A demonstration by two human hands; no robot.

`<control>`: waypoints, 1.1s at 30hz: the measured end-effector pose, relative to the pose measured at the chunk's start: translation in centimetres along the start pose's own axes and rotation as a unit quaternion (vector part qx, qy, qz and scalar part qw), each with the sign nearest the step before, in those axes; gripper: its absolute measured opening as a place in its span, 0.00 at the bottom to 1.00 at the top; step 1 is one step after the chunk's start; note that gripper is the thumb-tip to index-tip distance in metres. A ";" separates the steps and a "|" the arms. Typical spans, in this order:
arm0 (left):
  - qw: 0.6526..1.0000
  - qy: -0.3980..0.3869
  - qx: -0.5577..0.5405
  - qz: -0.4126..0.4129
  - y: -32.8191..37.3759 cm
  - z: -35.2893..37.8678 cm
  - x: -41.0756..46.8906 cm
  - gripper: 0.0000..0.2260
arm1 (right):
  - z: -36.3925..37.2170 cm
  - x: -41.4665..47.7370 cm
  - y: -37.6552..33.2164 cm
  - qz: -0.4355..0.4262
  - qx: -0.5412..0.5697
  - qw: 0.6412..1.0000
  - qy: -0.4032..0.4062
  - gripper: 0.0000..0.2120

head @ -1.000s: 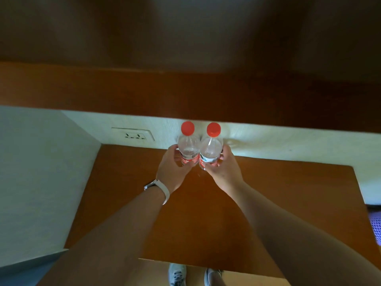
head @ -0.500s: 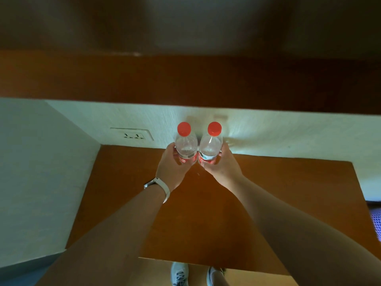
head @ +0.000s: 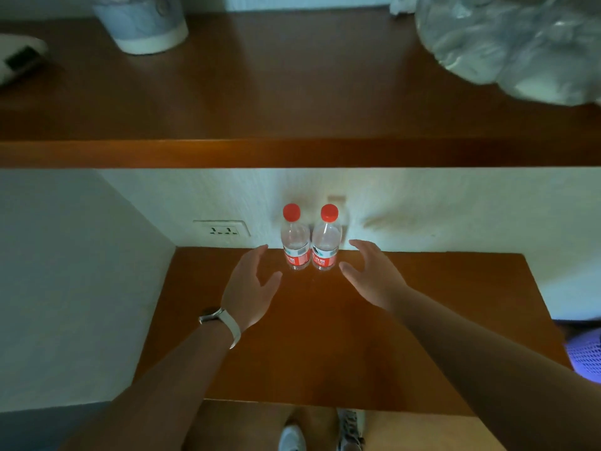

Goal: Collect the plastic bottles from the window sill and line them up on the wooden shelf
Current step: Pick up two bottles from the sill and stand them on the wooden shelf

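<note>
Head view: two bottles [head: 295, 244] stand touching at 12 o'clock on the wooden shelf [head: 325, 346]; left hand [head: 250, 286] at their 8, right hand [head: 374, 275] at their 4, both spread and empty (just beside them); a stray brush could topple both.

two red-capped bottles [head: 310, 239], upright, touching, wooden shelf [head: 422, 320]

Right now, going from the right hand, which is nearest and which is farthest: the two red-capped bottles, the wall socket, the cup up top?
1. Right bottle, just beside the right hand.
2. Left bottle, next over.
3. Wall socket, farther left.
4. Cup, up on the top shelf.
</note>
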State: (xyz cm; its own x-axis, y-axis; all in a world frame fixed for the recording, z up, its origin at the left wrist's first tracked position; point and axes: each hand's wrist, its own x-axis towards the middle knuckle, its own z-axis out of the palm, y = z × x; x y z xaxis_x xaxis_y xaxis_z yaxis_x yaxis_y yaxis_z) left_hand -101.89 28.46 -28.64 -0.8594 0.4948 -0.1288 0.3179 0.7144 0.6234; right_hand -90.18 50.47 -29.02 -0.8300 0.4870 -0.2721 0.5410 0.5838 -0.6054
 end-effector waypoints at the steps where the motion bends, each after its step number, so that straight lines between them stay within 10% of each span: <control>1: 1.000 -0.004 0.020 0.018 0.1 -0.6 -0.6 0.27 | -0.5 -0.7 -0.1 -0.010 -0.014 1.000 0.003 0.29; 17: 0.944 -0.006 0.251 0.213 2.4 -7.9 -8.0 0.27 | -5.8 -12.1 -5.7 -0.158 -0.236 0.956 0.070 0.24; 33: 0.944 0.083 0.273 0.168 4.2 -11.7 -16.8 0.28 | -7.1 -17.0 -8.8 -0.353 -0.255 0.896 0.084 0.20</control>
State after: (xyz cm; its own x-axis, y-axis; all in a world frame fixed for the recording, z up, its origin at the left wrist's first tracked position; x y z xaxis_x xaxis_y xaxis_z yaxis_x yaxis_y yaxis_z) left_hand -90.75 17.41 -14.85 -0.7096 0.6868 0.1572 0.7037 0.7017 0.1112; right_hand -79.85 41.66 -13.70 -0.9809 -0.0550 0.1866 -0.0839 0.9851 -0.1504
